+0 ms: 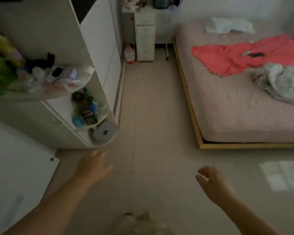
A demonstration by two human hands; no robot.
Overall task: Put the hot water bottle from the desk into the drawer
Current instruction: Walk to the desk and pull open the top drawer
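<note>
A white desk [161,10] stands against the far wall with blurred items on top; I cannot pick out the hot water bottle among them. Under it stands a narrow white drawer unit [145,34], all its drawers closed. My left hand [93,165] hangs low over the tiled floor, fingers spread, holding nothing. My right hand [210,180] is also low over the floor, fingers loosely curled and empty. Both hands are far from the desk.
A white wardrobe [98,39] with cluttered rounded corner shelves [88,106] lines the left. A low bed [236,102] with a red cloth [244,55] fills the right. A plastic jug [129,54] sits beside the drawer unit. A tiled aisle [151,107] runs between them.
</note>
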